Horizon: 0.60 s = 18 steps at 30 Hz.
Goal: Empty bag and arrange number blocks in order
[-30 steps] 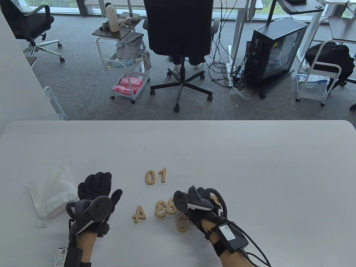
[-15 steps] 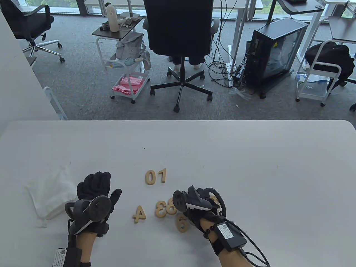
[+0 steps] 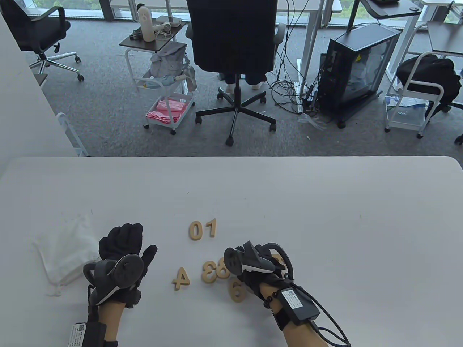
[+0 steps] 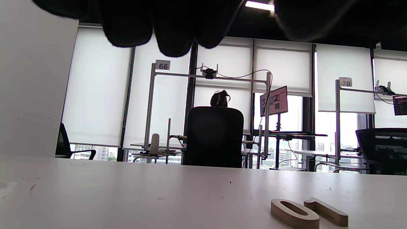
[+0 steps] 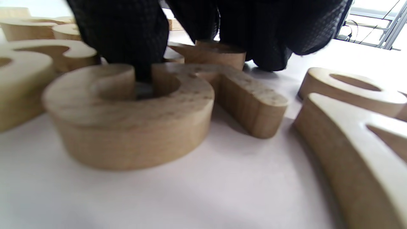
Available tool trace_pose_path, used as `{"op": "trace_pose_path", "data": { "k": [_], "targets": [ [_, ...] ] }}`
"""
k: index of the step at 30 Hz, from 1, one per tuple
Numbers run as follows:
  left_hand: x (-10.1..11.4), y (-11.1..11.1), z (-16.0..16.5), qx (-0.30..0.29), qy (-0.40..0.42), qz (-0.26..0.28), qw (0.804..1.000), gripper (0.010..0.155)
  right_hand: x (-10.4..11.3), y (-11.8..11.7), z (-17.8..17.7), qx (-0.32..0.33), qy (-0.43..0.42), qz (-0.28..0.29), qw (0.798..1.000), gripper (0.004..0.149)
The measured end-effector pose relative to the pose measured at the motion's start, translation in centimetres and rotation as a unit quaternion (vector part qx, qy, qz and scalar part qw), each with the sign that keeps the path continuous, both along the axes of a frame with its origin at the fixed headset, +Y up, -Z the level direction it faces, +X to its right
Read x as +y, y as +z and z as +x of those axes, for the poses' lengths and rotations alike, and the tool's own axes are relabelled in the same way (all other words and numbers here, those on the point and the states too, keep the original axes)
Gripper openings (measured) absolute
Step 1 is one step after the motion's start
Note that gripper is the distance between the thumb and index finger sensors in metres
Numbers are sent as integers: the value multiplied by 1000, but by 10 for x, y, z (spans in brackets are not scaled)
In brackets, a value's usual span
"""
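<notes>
- Left of the 0 and 1 pair (image 3: 202, 228), your white bag (image 3: 65, 253) lies flat and looks emptied, so I'd say you're on the sorting step now.
- Just below that pair sits the loose pile: the 4 (image 3: 182, 278), a 3 overlapping an 8 (image 3: 216, 271), and the 6 (image 3: 237, 288).
- Your left hand (image 3: 123, 249) rests between bag and 4, fingers curled, holding nothing as far as I can see.
- Your right hand (image 3: 266, 269) is down on blocks right of the pile; in the wrist view one fingertip (image 5: 127, 38) pokes into a rounded block (image 5: 130, 114).
- Whether it's actually gripped, can't tell.
- Next you'd want the 2, set right of the 1; it's hidden under your glove, if it's there.
</notes>
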<state>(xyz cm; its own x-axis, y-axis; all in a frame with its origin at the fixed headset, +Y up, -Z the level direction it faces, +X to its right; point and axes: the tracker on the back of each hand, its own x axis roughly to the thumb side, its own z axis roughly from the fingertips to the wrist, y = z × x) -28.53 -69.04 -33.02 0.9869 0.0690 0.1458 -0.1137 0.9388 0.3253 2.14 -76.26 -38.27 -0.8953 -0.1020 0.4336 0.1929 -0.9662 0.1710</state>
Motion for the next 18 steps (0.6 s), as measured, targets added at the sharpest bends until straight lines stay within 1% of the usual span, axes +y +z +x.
{"op": "trace_pose_path", "data": {
  "k": [5, 8, 11, 14, 18],
  "targets": [
    [1, 0, -1, 2, 3, 3, 1000, 75, 0, -1, 3, -2, -15, 7, 1000, 78],
    [1, 1, -2, 3, 5, 4, 1000, 75, 6, -2, 8, -8, -45, 12, 999, 78],
    [1, 1, -2, 4, 4, 6, 1000, 75, 18, -2, 12, -8, -70, 27, 997, 79],
    [2, 0, -3, 5, 5, 5, 1000, 75, 35, -1, 19, -5, -96, 42, 994, 79],
    [4, 0, -6, 8, 8, 9, 1000, 75, 51, -3, 26, -2, -112, 73, 991, 79]
  ]
}}
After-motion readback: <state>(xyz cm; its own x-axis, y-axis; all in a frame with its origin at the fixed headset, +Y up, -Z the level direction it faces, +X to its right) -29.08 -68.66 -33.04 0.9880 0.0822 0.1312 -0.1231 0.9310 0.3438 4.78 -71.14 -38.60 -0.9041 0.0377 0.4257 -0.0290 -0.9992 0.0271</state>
